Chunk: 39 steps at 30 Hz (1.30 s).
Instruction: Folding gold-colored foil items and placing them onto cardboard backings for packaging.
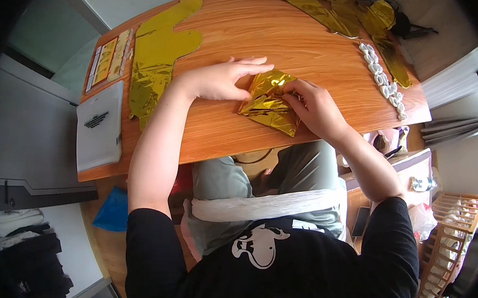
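A folded gold foil balloon (272, 104) lies on the wooden table in front of me, its surface creased and shiny. My left hand (224, 80) rests at its left edge, fingers stretched out and thumb apart. At its right side my right hand (315, 107) pinches the foil between thumb and fingers. Another gold foil balloon (160, 52), flat and rounded in outline, is spread out to the left. More flat gold foil (315, 7) lies along the far right of the table.
Small white ribbon bundles (382, 79) line the table's right side. On the left are a printed package (111, 60) and a clear plastic bag (99, 131) with dark thin pieces. A dark corded object (405, 25) sits at the far right corner. White material (262, 206) crosses my lap.
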{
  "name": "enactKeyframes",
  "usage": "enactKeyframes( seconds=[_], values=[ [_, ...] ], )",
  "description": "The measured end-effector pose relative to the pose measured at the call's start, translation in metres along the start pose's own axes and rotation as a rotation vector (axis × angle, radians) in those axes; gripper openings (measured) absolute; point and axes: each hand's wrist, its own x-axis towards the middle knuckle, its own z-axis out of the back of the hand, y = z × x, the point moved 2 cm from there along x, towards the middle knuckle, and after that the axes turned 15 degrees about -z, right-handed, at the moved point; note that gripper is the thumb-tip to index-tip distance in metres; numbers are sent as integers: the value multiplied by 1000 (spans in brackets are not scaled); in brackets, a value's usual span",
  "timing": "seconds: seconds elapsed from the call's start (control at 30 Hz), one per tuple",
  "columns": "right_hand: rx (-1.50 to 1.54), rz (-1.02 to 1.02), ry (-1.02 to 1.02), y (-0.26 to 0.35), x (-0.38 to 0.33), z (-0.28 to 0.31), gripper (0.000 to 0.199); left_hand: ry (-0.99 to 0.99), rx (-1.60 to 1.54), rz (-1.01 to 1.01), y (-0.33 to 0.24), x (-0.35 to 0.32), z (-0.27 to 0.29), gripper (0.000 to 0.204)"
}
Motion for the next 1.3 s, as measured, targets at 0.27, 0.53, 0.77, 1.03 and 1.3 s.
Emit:
enactKeyframes(
  seconds=[0.27,0.53,0.77,1.03,1.3],
  values=[
    [-17,40,-14,-1,3,-4,19,129,174,142,-1,-6,-3,97],
    [-32,-17,7,6,3,-5,28,149,220,195,-9,-9,-2,103],
    [-74,21,-25,-1,5,-8,42,-72,211,-65,-34,11,-28,82],
    [-6,20,-50,-5,9,-6,44,-164,616,-15,-18,18,-74,80],
    [-357,470,-37,5,-33,16,30,-50,617,-14,-18,16,-68,67]
  ],
)
